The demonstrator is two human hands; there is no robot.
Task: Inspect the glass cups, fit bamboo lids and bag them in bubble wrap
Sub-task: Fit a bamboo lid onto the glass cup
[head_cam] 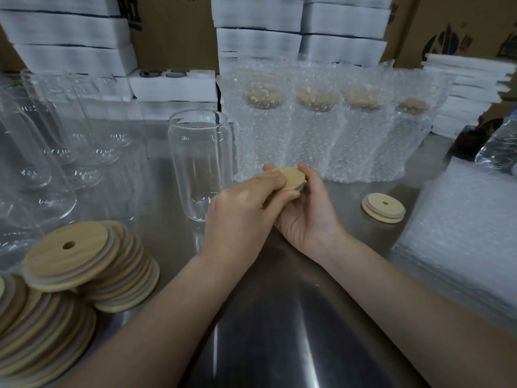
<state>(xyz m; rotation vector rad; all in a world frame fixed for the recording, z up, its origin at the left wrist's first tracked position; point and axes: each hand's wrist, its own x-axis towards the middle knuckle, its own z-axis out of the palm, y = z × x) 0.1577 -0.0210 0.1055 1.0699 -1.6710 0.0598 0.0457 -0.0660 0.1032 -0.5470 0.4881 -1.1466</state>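
Evidently the left hand (243, 208) and right hand (307, 217) together pinch one lid (292, 179), likely checking it for the bare cup (200, 163) standing ready at ten o'clock.

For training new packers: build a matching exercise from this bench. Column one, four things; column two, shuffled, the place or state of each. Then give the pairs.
Column one
1. bare glass cup
2. held lid
3. lone lid
4. lidded cups

Column two
A. lying flat on the table, untouched
B. inside bubble wrap bags, in a row at the back
C. upright, no lid on it
D. gripped by left hand and right hand

Pairs: 1-C, 2-D, 3-A, 4-B
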